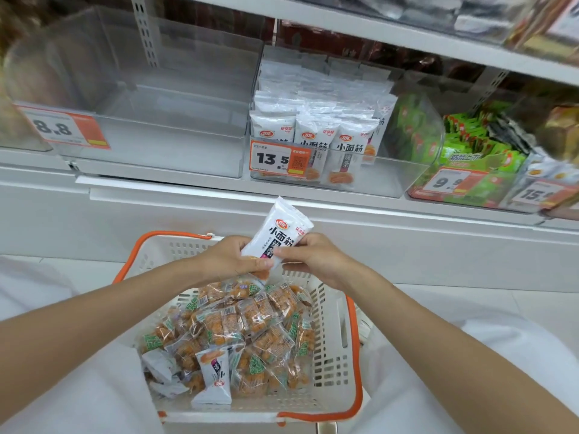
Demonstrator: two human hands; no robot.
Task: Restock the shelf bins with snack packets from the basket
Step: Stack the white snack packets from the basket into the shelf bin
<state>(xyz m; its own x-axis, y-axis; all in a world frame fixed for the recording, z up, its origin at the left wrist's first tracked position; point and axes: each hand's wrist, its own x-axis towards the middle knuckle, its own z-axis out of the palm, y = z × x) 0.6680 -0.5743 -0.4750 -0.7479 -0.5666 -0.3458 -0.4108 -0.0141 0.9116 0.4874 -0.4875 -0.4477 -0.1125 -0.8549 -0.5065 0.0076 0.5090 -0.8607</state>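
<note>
— Starting nearest, what's there?
— A white basket (332, 339) heaped with snack packets (244, 327). Just above it, the left hand (230, 261) and right hand (315, 258) both pinch one white packet (283, 231), held upright.
— And beyond?
— A clear shelf bin (393, 178) holding matching packets, with a 13.5 price tag (275, 159) on its front.

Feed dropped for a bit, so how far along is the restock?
Done: the middle bin holds rows of white packets. In hand: the left hand and right hand hold one white packet above the basket. Left: a heap of orange packets in the basket, and the left bin looks bare.
</note>
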